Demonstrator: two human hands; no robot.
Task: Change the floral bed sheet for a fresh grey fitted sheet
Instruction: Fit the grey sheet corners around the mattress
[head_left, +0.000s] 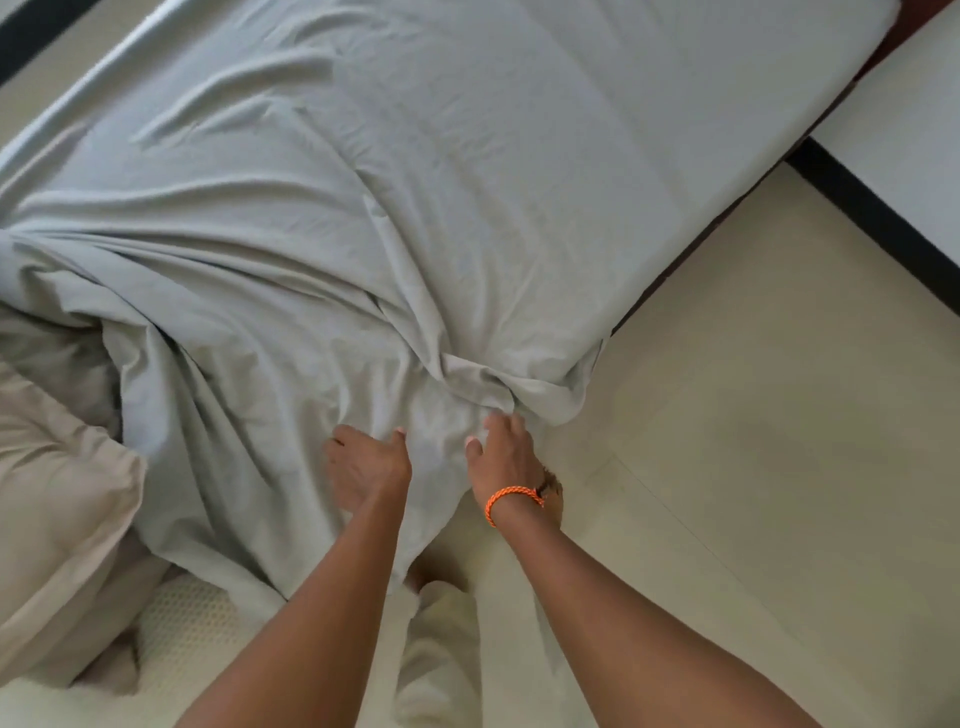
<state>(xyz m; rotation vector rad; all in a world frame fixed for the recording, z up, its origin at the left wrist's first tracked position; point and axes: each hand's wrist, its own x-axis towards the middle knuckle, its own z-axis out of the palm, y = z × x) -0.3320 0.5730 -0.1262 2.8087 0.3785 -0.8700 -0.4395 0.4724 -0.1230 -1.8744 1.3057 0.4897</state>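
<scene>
The grey fitted sheet (415, 208) lies spread over most of the bed (878, 62), smooth at the far end and bunched in heavy folds toward the near corner, where both hands work. The left hand (371, 465) has its fingers dug into the cloth and its thumb up against a fold, so its grip looks closed on a gather of sheet. The right hand (506, 457), with an orange bracelet (511, 501) at the wrist, presses curled fingers into the bunched corner; its grip also seems to hold sheet, though the fingertips are hidden in the folds. The floral sheet is nowhere in view.

At the near left edge a strip of bare mattress (192, 623) shows below the hem, and a beige pillow (57, 499) sits on the sheet's left side. The corner pocket is probably not yet over this corner.

3 things could spoil the next pull. The pillow's weight may pin the left side, so the cloth drags crooked. Too hard a tug here may pop the far corners off, since elastic gives under strain. The slack trailing to the floor (753, 467) by the person's feet could get stepped on.
</scene>
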